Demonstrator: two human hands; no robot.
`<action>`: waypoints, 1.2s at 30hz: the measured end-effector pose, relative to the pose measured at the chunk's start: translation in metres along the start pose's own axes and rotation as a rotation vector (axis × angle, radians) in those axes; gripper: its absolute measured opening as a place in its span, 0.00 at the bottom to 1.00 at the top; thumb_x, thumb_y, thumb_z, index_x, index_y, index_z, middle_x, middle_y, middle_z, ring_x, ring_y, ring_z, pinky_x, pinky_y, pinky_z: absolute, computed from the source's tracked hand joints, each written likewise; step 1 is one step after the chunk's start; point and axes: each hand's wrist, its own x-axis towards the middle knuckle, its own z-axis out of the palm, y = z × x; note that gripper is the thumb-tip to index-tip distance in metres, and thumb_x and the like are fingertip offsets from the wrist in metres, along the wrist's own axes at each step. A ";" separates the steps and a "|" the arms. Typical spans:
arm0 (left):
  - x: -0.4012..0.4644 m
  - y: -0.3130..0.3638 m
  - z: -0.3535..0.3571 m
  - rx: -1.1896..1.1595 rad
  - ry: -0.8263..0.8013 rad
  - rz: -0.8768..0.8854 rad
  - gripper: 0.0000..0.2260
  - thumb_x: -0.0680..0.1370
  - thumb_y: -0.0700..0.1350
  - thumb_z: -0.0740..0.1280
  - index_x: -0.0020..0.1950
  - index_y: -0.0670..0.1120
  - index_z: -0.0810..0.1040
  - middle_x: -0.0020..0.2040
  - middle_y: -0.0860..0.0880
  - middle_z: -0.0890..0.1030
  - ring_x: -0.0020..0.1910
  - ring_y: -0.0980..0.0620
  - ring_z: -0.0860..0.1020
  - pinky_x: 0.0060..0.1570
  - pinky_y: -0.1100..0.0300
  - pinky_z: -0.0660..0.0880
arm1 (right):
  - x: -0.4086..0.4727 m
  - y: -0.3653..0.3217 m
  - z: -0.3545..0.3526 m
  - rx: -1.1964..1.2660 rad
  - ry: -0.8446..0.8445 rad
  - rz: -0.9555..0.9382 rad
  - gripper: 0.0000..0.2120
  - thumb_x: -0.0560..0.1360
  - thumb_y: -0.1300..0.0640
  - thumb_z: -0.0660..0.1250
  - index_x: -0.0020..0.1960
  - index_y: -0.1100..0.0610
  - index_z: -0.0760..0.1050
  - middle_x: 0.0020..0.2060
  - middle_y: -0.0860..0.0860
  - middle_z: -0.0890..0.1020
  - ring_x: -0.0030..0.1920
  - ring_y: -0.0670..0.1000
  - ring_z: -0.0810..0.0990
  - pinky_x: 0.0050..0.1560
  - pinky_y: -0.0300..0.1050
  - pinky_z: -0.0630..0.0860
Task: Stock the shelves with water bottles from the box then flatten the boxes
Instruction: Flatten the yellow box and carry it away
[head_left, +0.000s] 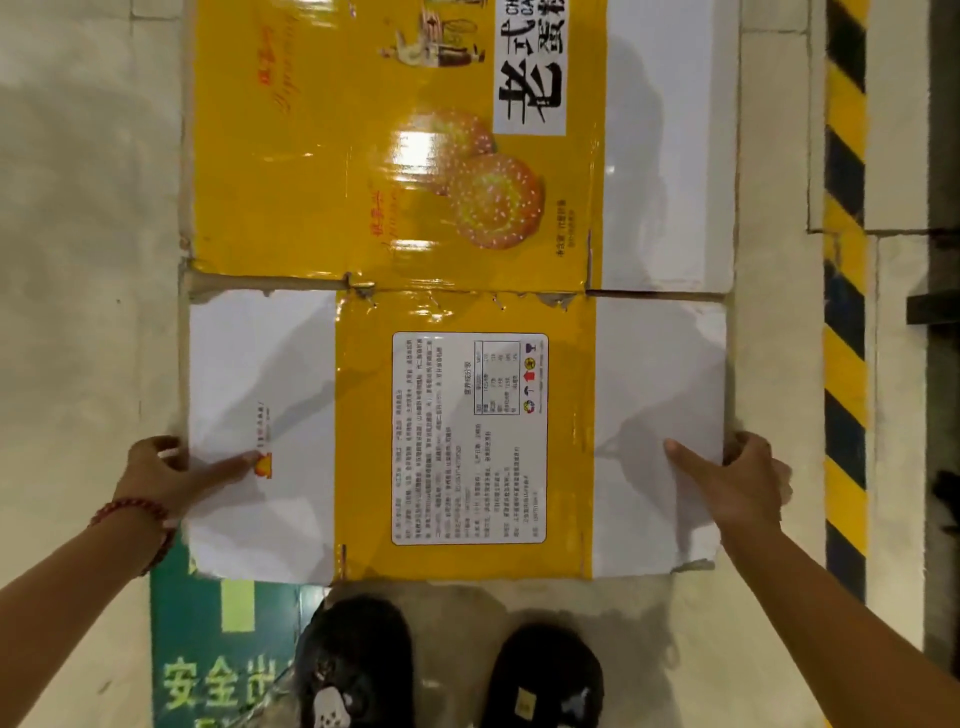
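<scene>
A flattened yellow and white cardboard box (457, 291) lies spread out over the pale floor, its printed side up. My left hand (171, 475) grips the box's left edge near the front, thumb on top of the white flap. My right hand (737, 480) grips the right edge at the same height, thumb resting on the white flap. The near panel carries a white label with small print; the far panel shows pictures of round cakes. No water bottles or shelves are in view.
My two black shoes (447, 670) stand just behind the box's near edge. A green floor sign (208, 665) with pale lettering lies at the lower left. A yellow and black striped strip (845, 312) runs along the floor at the right.
</scene>
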 end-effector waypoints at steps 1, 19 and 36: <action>-0.008 0.009 -0.003 0.020 -0.038 -0.007 0.33 0.57 0.52 0.82 0.55 0.37 0.75 0.48 0.40 0.80 0.43 0.43 0.78 0.42 0.53 0.76 | 0.001 0.000 0.000 -0.010 0.006 0.002 0.40 0.66 0.46 0.77 0.69 0.62 0.63 0.63 0.61 0.71 0.60 0.62 0.71 0.57 0.59 0.71; -0.133 0.067 -0.046 0.122 0.061 0.236 0.20 0.67 0.42 0.77 0.55 0.40 0.77 0.53 0.37 0.80 0.48 0.40 0.77 0.49 0.47 0.75 | -0.097 -0.046 -0.073 0.075 -0.152 -0.164 0.24 0.72 0.54 0.72 0.65 0.62 0.70 0.58 0.58 0.78 0.59 0.61 0.76 0.56 0.52 0.73; -0.436 0.201 -0.264 0.355 0.139 0.353 0.15 0.63 0.44 0.79 0.42 0.37 0.79 0.36 0.41 0.77 0.36 0.43 0.75 0.37 0.55 0.71 | -0.275 -0.167 -0.392 0.010 -0.099 -0.178 0.14 0.73 0.57 0.68 0.56 0.62 0.77 0.50 0.60 0.81 0.49 0.61 0.80 0.43 0.45 0.74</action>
